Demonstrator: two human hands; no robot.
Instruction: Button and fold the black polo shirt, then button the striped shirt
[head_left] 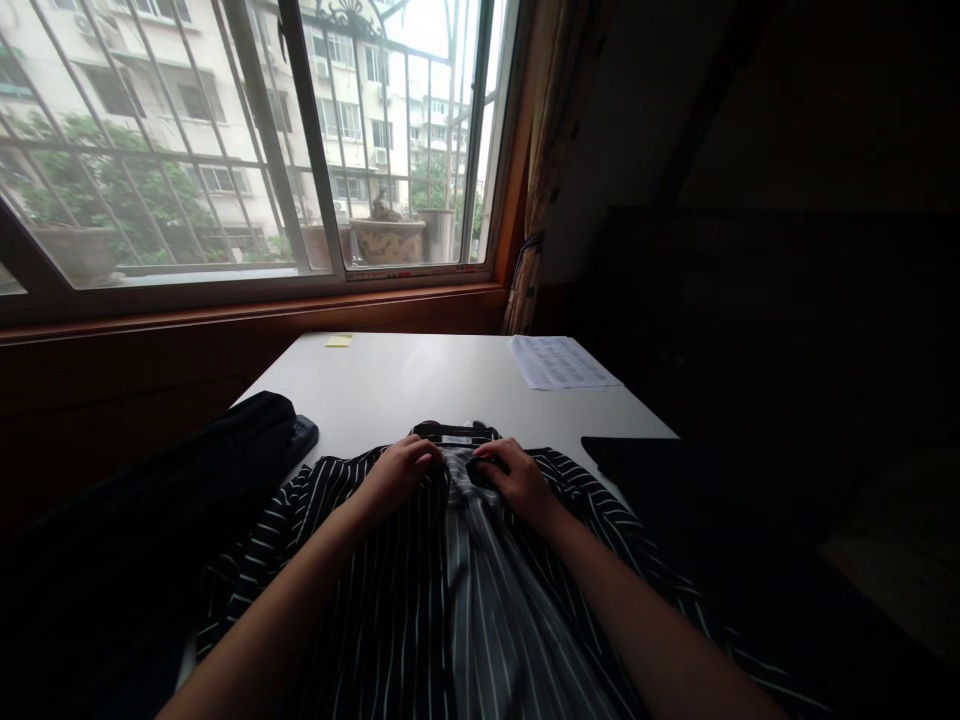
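Note:
A black shirt with white stripes (375, 580) lies front up on the white table, its collar toward the window and its front parted. The paler inner side shows down the middle, and a small label sits inside the neck. My left hand (409, 465) is closed on the left front edge near the collar. On the other side, my right hand (517, 480) pinches the right front edge at the collar, thumb and fingers together. The sleeves spread outward to both sides beneath my forearms.
Dark folded cloth (255, 430) lies at the table's left edge, and another dark cloth (637, 450) at the right. Printed sheets (562, 362) and a yellow sticky note (338, 341) rest toward the far end of the white table (420, 370). Beyond stands a barred window with a curtain (536, 220).

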